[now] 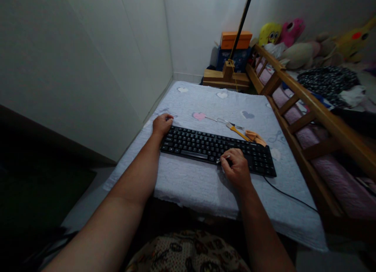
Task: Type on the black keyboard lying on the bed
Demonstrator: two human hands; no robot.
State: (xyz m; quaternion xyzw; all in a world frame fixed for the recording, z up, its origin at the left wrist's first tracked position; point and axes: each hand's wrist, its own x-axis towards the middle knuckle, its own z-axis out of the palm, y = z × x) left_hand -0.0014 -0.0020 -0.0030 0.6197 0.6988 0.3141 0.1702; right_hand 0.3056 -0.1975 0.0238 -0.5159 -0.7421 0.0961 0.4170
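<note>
Black rectangular plastic keyboard [202,145] lay across a pale blue, heart-patterned fabric cloth [188,182], open strip along its near edge. Right hand [235,166], at that edge, pinched a thin white swab [228,157]. Left hand [162,124] sat by the far left corner, fingers curled; couldn't tell if gripping. Yellow-handled brush [239,133] lay behind; open cloth ran beyond to the far edge.

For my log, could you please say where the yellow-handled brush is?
Head view, right of centre: the brush lies beyond the black keyboard, beside an orange item.
</note>
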